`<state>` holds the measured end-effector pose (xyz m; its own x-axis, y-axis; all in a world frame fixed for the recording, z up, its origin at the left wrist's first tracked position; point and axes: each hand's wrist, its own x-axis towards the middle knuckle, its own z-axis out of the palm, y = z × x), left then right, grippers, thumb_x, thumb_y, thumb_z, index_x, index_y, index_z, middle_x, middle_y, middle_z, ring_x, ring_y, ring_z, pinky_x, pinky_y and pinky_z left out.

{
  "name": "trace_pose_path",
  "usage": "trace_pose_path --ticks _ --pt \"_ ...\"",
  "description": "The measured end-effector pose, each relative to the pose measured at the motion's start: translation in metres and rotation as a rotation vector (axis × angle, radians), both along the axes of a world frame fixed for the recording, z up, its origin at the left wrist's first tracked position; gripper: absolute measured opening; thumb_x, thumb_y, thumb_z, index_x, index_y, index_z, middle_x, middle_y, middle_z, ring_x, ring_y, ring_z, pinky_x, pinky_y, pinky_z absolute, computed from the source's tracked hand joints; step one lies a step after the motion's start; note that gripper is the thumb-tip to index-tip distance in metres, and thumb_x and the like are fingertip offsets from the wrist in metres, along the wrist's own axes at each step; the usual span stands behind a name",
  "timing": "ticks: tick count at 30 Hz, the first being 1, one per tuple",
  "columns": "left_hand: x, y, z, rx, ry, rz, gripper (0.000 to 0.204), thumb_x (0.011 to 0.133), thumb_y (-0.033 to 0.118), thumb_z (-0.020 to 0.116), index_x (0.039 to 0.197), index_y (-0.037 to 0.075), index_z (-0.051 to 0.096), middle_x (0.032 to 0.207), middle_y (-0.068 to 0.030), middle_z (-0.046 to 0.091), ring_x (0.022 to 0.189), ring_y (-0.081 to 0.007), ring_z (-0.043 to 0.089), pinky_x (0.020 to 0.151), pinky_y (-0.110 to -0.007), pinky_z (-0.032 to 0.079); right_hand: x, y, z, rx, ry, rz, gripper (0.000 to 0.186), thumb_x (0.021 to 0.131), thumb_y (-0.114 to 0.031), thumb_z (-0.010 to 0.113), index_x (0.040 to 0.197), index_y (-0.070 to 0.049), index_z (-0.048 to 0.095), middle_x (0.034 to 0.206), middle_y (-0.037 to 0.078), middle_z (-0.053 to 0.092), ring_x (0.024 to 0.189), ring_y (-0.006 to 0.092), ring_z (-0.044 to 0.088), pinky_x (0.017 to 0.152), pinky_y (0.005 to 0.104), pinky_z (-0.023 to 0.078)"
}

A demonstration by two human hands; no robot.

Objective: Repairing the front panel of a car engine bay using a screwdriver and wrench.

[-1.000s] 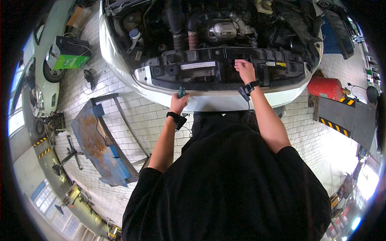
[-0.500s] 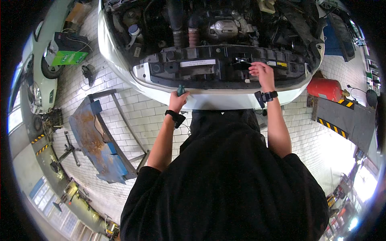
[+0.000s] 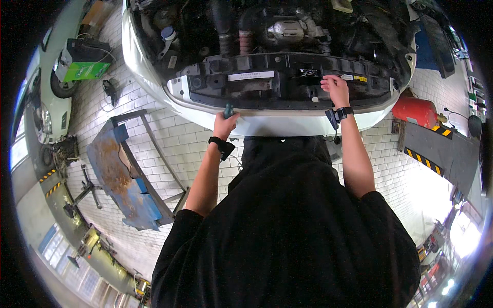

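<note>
My left hand point(image 3: 225, 124) is wrapped round a dark green tool handle point(image 3: 228, 111) at the white front bumper point(image 3: 275, 123); the tool's far end is not visible. My right hand point(image 3: 337, 90) hovers over the black plastic panel point(image 3: 303, 91) behind the bumper, its fingers bent and close together. Whether they hold something small cannot be made out. Just left of those fingertips, a latch point(image 3: 309, 73) is set in the panel. White and yellow labels point(image 3: 354, 78) lie to their right. Farther back, the engine bay point(image 3: 285, 32) stands uncovered.
On the left, a rusty blue-topped metal stand point(image 3: 120, 172) is on the tiled floor, near a green and black box point(image 3: 84, 64) and another car point(image 3: 54, 110). To the right are a red tank point(image 3: 415, 113) and a grey post with striped edges point(image 3: 436, 146).
My right hand has shifted slightly right and up, away from the latch, and its fingers have drawn closer together. My left hand keeps the handle at nearly the same place.
</note>
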<state>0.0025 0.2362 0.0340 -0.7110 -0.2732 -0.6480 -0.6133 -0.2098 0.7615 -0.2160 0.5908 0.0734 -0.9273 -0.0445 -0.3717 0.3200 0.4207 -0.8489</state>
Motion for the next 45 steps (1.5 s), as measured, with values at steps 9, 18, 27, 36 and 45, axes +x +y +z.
trace_pose_path --ticks 9,18,27,36,45 --pt "0.002 0.001 -0.002 0.019 0.003 0.011 0.028 0.08 0.016 0.069 0.062 0.005 0.05 0.053 0.0029 0.045 0.044 -0.0057 0.039 0.04 -0.025 0.028 -0.007 -0.01 -0.021 0.016 -0.008 0.012 0.026 0.096 -0.016 0.047 0.103 0.002 0.064 0.091 0.013 0.069 0.079 0.0166 0.067 0.07 0.0245 0.054" --pt "0.001 0.002 -0.003 -0.04 -0.023 0.026 0.023 0.078 0.016 0.069 0.065 0.002 0.056 0.054 0.0009 0.049 0.045 -0.0073 0.043 0.041 -0.025 0.032 -0.01 0.004 -0.039 -0.076 0.012 -0.046 0.024 0.092 -0.016 0.05 0.1 0.001 0.065 0.086 0.013 0.07 0.074 0.0171 0.069 0.066 0.0257 0.055" --pt "-0.004 0.004 0.007 0.044 -0.023 0.098 0.027 0.078 0.015 0.07 0.061 0.008 0.051 0.051 0.003 0.045 0.039 -0.0056 0.036 0.037 -0.024 0.022 -0.01 0.003 -0.036 -0.019 0.05 -0.076 0.02 0.091 -0.014 0.053 0.097 0.0 0.065 0.082 0.012 0.07 0.073 0.0167 0.069 0.065 0.0256 0.054" --pt "-0.002 0.003 0.003 0.056 -0.065 0.096 0.028 0.078 0.015 0.07 0.061 0.009 0.049 0.05 0.0034 0.043 0.037 -0.0056 0.036 0.035 -0.024 0.02 0.004 -0.014 -0.03 0.377 0.288 0.209 0.017 0.085 -0.023 0.06 0.09 -0.009 0.067 0.088 0.014 0.068 0.08 0.0329 0.066 0.074 0.0397 0.052" --pt "-0.004 0.001 0.003 0.053 -0.037 0.096 0.032 0.079 0.017 0.069 0.058 0.012 0.045 0.048 0.004 0.04 0.035 -0.0058 0.034 0.035 -0.025 0.019 -0.013 0.018 -0.041 -0.016 0.061 0.0 0.018 0.091 -0.015 0.057 0.096 0.0 0.065 0.082 0.009 0.07 0.073 0.0144 0.069 0.067 0.0262 0.054"
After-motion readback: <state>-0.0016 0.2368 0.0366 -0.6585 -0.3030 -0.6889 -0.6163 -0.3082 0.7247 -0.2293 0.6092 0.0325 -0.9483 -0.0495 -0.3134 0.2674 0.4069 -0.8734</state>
